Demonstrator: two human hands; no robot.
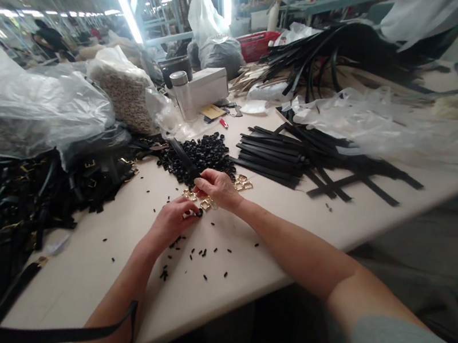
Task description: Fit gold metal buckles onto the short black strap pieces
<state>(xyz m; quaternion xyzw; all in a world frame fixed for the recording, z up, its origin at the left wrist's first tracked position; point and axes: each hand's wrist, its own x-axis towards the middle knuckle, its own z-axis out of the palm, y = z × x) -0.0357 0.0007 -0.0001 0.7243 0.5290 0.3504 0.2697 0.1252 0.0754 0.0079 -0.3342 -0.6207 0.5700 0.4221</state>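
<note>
My right hand (pixel 221 189) is closed in a pinch on a black strap (pixel 184 156), which slants away up and to the left over a pile of small black loops (pixel 215 151). Just below it, my left hand (pixel 173 219) has thumb and fingers pinched on a small black loop (pixel 200 212). Gold-coloured buckles (pixel 206 203) lie on the table (pixel 246 281) between and under the hands, and more gold buckles (pixel 243 183) sit beside my right wrist. Tiny black bits (pixel 202 253) are scattered in front of my left hand.
Cut black straps (pixel 272 155) lie in a stack to the right. A heap of black straps with buckles (pixel 11 201) covers the left side. Behind stand a plastic bag of beige pieces (pixel 123 85), a clear bottle (pixel 184 95) and a white box (pixel 208 88).
</note>
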